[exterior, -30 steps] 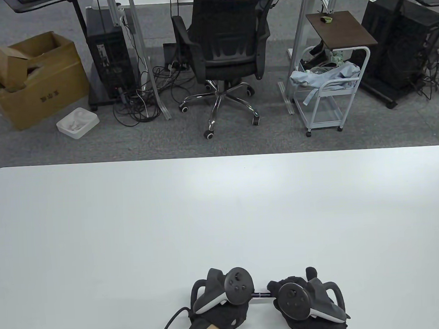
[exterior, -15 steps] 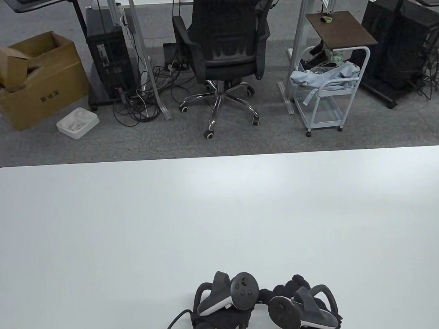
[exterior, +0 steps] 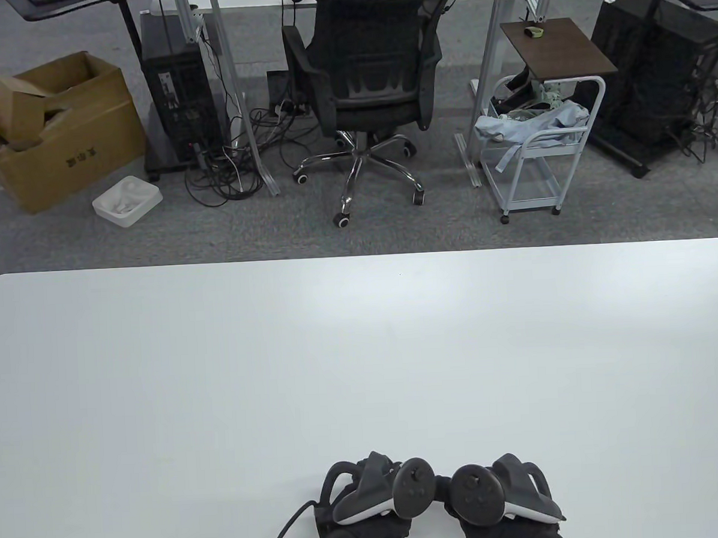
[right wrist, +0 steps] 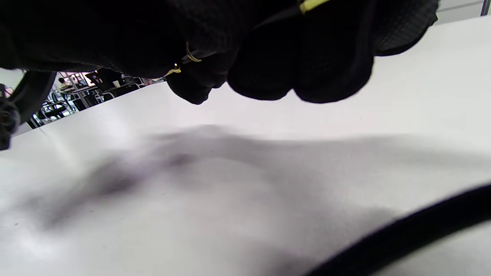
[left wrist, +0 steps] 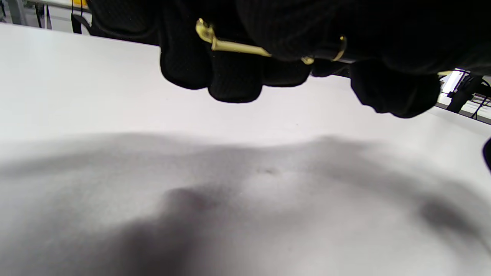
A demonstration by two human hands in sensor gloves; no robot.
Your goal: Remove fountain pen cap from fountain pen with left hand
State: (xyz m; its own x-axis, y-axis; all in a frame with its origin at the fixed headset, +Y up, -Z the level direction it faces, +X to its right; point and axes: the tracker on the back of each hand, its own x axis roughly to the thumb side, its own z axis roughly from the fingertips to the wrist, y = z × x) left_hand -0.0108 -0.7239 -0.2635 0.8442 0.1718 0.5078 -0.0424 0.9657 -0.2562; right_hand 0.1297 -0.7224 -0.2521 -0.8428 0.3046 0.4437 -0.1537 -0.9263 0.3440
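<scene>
Both gloved hands are close together at the table's near edge in the table view, their trackers almost touching. The fountain pen is hidden under them there. In the left wrist view my left hand [left wrist: 230, 73] curls around the dark pen cap; its gold clip [left wrist: 230, 46] and a gold band [left wrist: 340, 43] show between the fingers. In the right wrist view my right hand [right wrist: 299, 69] grips the pen barrel, with only gold trim [right wrist: 190, 57] showing. My left hand [exterior: 377, 499] and right hand [exterior: 497, 496] hold the pen just above the white table [exterior: 363, 353]. Whether the cap is seated is hidden.
The left glove's black cable [exterior: 282, 531] runs off the table's near edge. Beyond the far edge stand an office chair [exterior: 373, 88], a white cart [exterior: 533, 145] and a cardboard box [exterior: 45, 129] on the floor.
The two hands have moved toward each other and a little nearer the table's front edge. The stretch of pen seen between them one second ago is now covered.
</scene>
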